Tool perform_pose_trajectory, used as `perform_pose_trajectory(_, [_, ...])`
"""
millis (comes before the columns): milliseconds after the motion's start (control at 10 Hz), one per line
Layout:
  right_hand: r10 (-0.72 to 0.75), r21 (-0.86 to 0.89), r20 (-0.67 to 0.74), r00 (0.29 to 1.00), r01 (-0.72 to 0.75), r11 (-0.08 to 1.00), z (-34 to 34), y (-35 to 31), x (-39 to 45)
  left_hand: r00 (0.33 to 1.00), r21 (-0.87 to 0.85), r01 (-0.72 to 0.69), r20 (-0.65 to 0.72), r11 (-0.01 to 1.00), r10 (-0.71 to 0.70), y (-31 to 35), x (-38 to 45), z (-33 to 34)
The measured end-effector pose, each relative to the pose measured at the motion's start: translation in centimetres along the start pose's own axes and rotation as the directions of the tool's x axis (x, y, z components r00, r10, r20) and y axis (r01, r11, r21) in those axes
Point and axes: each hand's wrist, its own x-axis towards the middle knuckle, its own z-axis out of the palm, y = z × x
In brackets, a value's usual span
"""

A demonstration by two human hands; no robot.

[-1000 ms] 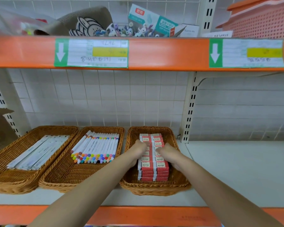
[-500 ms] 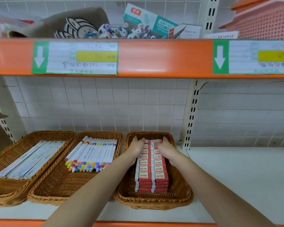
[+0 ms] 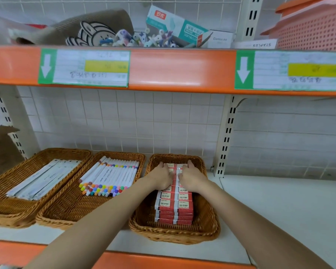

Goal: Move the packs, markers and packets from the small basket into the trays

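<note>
Three wicker trays stand side by side on the white shelf. The right tray [image 3: 208, 228] holds two stacked rows of red and white packs [image 3: 175, 207]. My left hand [image 3: 162, 176] and my right hand [image 3: 191, 179] lie flat on top of the far end of those rows, fingers stretched toward the back rim. The middle tray [image 3: 70, 212] holds white markers [image 3: 110, 177] with coloured caps. The left tray [image 3: 6, 212] holds long white packets [image 3: 43, 179]. The small basket is not in view.
An orange shelf edge [image 3: 180, 70] with two green-arrow labels runs overhead; boxes and toys lie on that upper shelf, with a pink perforated basket [image 3: 314, 30] at its right. A slotted upright [image 3: 226, 136] stands behind the right tray. White shelf surface [image 3: 283, 210] extends to the right.
Both hands have slid further back along the pack rows toward the far rim and closer together. The camera has moved nearer and tilted.
</note>
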Motion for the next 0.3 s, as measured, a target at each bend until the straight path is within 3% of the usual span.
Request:
perform_pose_trajectory(200, [-0.188,-0.258,-0.103,0.977,0.156,0.953,-0.7,-1.5,-4.0,0.983,0.217,-0.115,-0.114,0.969,0.142,-0.7,-3.1,-1.1])
perform_pose_trajectory(300, [-0.29,-0.268,-0.057,0.955,0.266,0.926,-0.6,-2.5,-5.9,0.966,0.3,-0.119,-0.184,0.946,0.18,-1.9,-4.9,-1.3])
